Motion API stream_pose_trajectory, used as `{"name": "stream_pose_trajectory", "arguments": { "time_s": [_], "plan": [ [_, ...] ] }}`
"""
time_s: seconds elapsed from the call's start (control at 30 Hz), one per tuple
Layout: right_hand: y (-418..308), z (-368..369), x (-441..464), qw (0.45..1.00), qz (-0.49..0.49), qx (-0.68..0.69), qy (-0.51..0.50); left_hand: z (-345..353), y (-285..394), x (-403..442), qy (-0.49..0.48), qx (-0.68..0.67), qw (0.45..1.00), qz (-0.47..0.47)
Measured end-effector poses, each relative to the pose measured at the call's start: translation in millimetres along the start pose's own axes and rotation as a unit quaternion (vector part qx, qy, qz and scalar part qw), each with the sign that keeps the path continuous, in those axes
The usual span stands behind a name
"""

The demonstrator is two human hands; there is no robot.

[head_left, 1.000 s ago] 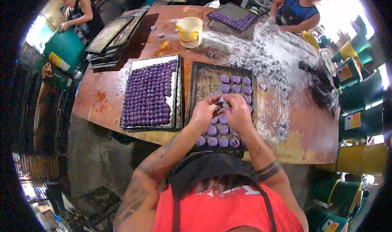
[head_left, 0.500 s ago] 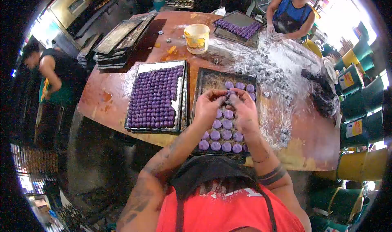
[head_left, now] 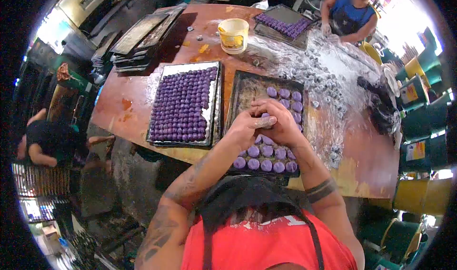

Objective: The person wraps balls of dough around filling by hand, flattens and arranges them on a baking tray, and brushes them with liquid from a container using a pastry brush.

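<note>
My left hand (head_left: 247, 127) and my right hand (head_left: 282, 122) are pressed together over a dark baking tray (head_left: 245, 87). Between their curled fingers a bit of a purple dough ball (head_left: 265, 115) shows; most of it is hidden. Flattened purple dough rounds (head_left: 267, 151) sit in rows on the tray, below my hands and along its right side. Left of it, a second tray lined with white paper (head_left: 183, 69) carries tight rows of darker purple balls (head_left: 183, 103).
A yellow-labelled white bucket (head_left: 233, 37) stands behind the trays. Floured dough pieces (head_left: 319, 79) lie scattered to the right. Stacked trays (head_left: 143, 37) are at back left. One co-worker (head_left: 350, 15) works across the table; another person (head_left: 52, 141) bends at the left.
My hands have gone from a fingertip pinch to closing together around the dough ball. The view has shifted slightly. The person at left has bent down low.
</note>
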State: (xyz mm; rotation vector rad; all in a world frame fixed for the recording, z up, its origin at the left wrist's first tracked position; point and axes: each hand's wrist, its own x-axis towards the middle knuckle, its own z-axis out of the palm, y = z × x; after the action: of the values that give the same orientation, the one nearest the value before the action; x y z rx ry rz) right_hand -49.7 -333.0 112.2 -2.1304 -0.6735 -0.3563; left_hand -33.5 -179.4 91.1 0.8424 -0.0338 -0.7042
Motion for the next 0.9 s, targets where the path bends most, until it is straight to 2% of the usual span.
{"name": "stream_pose_trajectory", "arguments": {
  "time_s": [0.03,0.13,0.17,0.2,0.27,0.3,0.33,0.4,0.43,0.53,0.57,0.6,0.63,0.73,0.77,0.8,0.87,0.9],
  "plan": [
    [10.8,3.2,-2.6,0.999,-0.032,-0.042,0.013,-2.3,-4.0,0.6,-0.02,-0.014,0.999,-0.024],
    [17.2,32.4,-32.2,0.971,0.173,0.002,0.162,-29.9,-24.3,-2.0,-0.01,-0.005,0.996,-0.093],
    [35.5,54.3,-49.6,0.973,0.166,0.002,0.16,-39.4,-36.6,1.0,0.027,0.001,0.995,-0.095],
    [26.6,57.9,-50.5,0.962,0.227,0.089,0.124,-46.0,-37.6,-1.4,0.077,0.002,0.994,-0.083],
    [4.3,64.5,-44.9,0.902,0.343,0.258,0.051,-61.6,-34.7,-8.7,0.177,0.008,0.982,-0.061],
    [16.5,75.5,-48.2,0.898,0.363,0.239,0.062,-68.5,-36.6,-8.6,0.236,0.069,0.969,-0.027],
    [25.5,84.9,-48.8,0.894,0.383,0.221,0.073,-74.3,-42.3,-7.7,0.207,0.139,0.968,0.016],
    [55.0,88.1,-35.8,0.913,0.391,0.108,0.03,-82.6,-52.2,-6.5,0.146,0.278,0.944,0.102],
    [70.8,93.0,-27.8,0.917,0.387,0.094,0.013,-74.0,-37.5,-13.2,0.18,0.415,0.89,0.057],
    [91.3,101.9,5.8,0.935,0.351,0.021,0.034,-79.8,-19.2,-18.0,0.23,0.426,0.87,0.09],
    [97.9,105.0,10.6,0.944,0.32,-0.072,-0.026,-109.0,-28.0,-11.5,0.237,0.407,0.879,0.074],
    [105.8,108.3,12.8,0.941,0.284,-0.164,-0.086,-133.6,-33.2,-12.0,0.253,0.329,0.908,0.053],
    [107.0,109.6,15.3,0.925,0.245,-0.253,-0.144,-137.6,-20.0,-19.7,0.286,0.317,0.903,0.048],
    [80.1,108.5,10.7,0.936,0.218,-0.248,-0.121,-178.2,11.3,-33.4,0.345,0.254,0.9,0.082],
    [79.2,116.7,0.0,0.903,0.129,-0.355,-0.206,-199.1,8.3,-36.0,0.388,0.314,0.856,0.131],
    [85.3,125.1,-9.9,0.923,0.11,-0.311,-0.197,-211.1,11.7,-34.4,0.413,0.326,0.843,0.111],
    [102.7,132.1,-23.2,0.957,0.068,-0.225,-0.173,-240.6,3.6,-23.7,0.391,0.391,0.824,0.121],
    [80.5,83.6,22.8,0.931,0.173,-0.123,-0.298,-226.9,12.4,-23.5,0.394,0.478,0.78,0.093]
  ]
}}
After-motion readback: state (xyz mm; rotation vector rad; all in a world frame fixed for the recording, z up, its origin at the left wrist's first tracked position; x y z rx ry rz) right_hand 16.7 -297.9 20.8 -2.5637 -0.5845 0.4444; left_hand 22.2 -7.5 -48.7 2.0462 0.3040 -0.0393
